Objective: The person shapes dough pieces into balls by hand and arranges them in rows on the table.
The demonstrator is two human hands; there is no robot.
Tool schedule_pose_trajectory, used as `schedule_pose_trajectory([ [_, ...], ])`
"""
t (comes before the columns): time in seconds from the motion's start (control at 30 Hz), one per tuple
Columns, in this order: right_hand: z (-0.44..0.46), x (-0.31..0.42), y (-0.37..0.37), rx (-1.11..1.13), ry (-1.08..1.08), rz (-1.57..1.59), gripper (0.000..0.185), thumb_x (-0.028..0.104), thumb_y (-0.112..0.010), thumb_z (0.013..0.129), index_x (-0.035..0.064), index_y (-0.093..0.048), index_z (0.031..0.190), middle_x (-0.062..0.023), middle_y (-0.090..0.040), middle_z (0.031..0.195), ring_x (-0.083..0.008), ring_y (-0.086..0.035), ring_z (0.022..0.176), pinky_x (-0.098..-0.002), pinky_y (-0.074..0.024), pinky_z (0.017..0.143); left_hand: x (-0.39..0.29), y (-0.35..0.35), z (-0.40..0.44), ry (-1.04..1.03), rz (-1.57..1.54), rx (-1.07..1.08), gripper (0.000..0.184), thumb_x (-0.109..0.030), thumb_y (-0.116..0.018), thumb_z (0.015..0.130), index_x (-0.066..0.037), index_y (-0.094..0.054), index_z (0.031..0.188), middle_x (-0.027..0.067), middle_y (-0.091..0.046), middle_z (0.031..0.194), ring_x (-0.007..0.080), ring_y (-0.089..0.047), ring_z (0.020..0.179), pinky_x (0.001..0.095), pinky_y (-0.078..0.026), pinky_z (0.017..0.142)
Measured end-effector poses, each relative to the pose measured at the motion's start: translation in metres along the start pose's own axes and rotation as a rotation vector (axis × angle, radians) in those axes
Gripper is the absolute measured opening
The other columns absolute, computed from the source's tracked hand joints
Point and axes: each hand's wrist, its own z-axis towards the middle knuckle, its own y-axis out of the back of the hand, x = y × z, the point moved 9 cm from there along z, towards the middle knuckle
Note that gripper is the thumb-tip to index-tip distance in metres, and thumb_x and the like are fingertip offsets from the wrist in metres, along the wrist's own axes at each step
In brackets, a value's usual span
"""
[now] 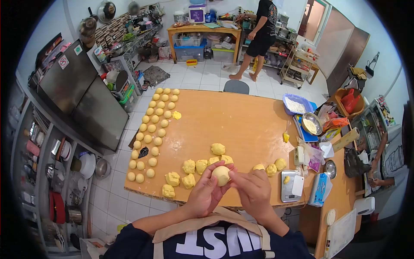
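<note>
A smooth round dough ball [221, 175] rests in the curled fingers of my left hand [203, 193], over the near edge of the table. My right hand [253, 188] pinches at the ball's right side, its thumb and fingertips touching the dough. Around my hands lie several rougher yellow dough lumps [188, 166], some partly hidden behind my fingers. To the right of my hands sit a few more dough pieces [271, 170]. Along the table's left side stand rows of smooth dough balls [148, 139].
A digital scale [289, 195] with a bit of dough stands at the right, beside a tissue pack [320, 190]. Beyond are a steel bowl [311, 123] and a purple basin of flour [297, 105]. A stool [236, 86] touches the far side; another person [260, 34] stands behind.
</note>
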Motion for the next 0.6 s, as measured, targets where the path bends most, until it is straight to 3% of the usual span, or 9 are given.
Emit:
schedule_pose_trajectory([
  [0.17, -0.003, 0.007, -0.001, -0.026, 0.108, -0.103, 0.025, 0.004, -0.075, 0.067, 0.0155, -0.074, 0.089, 0.0033, -0.07, 0.083, -0.0167, -0.05, 0.059, -0.0305, -0.036, 0.061, 0.001, 0.002, -0.001, -0.028, 0.085, 0.007, 0.045, -0.023, -0.046, 0.103, -0.005, -0.03, 0.142, 0.0165, -0.039, 0.145, 0.0258, -0.037, 0.138, 0.04, -0.031, 0.116],
  [0.27, -0.009, -0.006, 0.009, -0.095, -0.075, 0.003, 0.024, 0.005, -0.081, 0.068, 0.0145, -0.075, 0.089, 0.0007, -0.069, 0.079, -0.0176, -0.051, 0.066, -0.0319, -0.0361, 0.064, -0.003, 0.001, -0.002, -0.061, 0.1, 0.084, 0.045, -0.021, -0.047, 0.103, -0.006, -0.031, 0.142, 0.0167, -0.039, 0.145, 0.026, -0.035, 0.139, 0.0406, -0.03, 0.116],
  [0.33, 0.001, -0.005, 0.005, -0.034, -0.066, 0.074, 0.024, 0.004, -0.082, 0.066, 0.0132, -0.075, 0.088, 0.0001, -0.069, 0.077, -0.0178, -0.051, 0.066, -0.0315, -0.0363, 0.064, -0.006, -0.003, -0.002, -0.096, 0.113, 0.147, 0.045, -0.021, -0.047, 0.103, -0.005, -0.031, 0.142, 0.0168, -0.039, 0.145, 0.0262, -0.035, 0.14, 0.0411, -0.03, 0.116],
  [0.6, -0.012, -0.022, -0.012, -0.015, -0.223, 0.243, 0.019, 0.005, -0.078, 0.071, 0.0132, -0.074, 0.087, 0.0019, -0.068, 0.079, -0.019, -0.053, 0.071, -0.032, -0.0377, 0.069, 0.0, 0.008, -0.001, -0.062, 0.098, 0.02, 0.047, -0.031, -0.051, 0.101, -0.008, -0.035, 0.139, 0.013, -0.042, 0.141, 0.0251, -0.039, 0.136, 0.0454, -0.031, 0.114],
])
